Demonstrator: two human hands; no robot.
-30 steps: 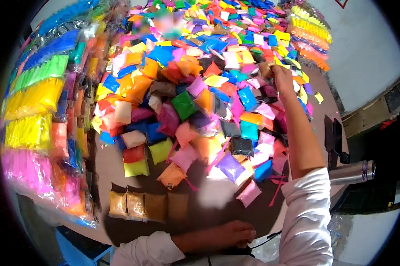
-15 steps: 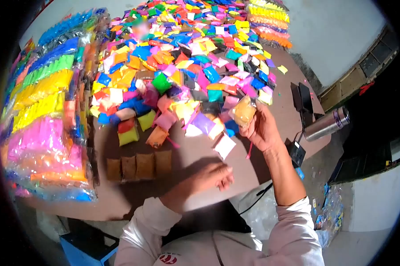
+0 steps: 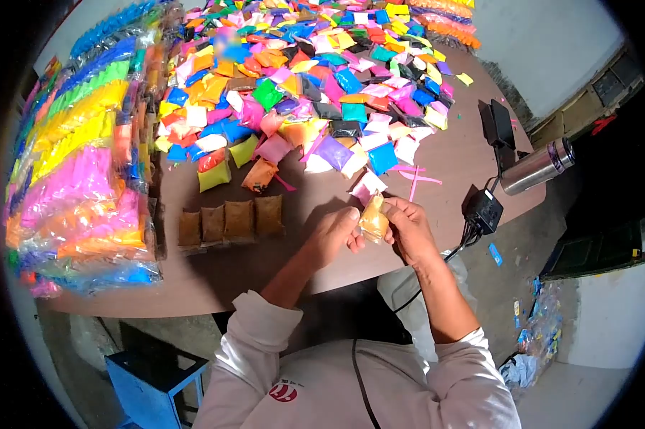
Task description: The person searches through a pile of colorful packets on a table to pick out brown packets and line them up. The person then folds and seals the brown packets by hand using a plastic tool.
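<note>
Glossy plastic packet (partly see-through) — smooth, shiny metal flask

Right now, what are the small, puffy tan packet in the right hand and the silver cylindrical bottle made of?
Small, puffy tan packet: probably clear, glossy plastic film; its edges look see-through. Silver cylindrical bottle: seems smooth, shiny metal, perhaps steel, with bright streaky reflections.

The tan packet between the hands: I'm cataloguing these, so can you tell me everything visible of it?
The tan packet shows yellowish-brown contents inside clear, shiny, plastic-looking wrap that narrows at its upper end. It tilts slightly, over the near part of the table. The right hand grips its right side; the left hand appears to touch its left edge.
</note>
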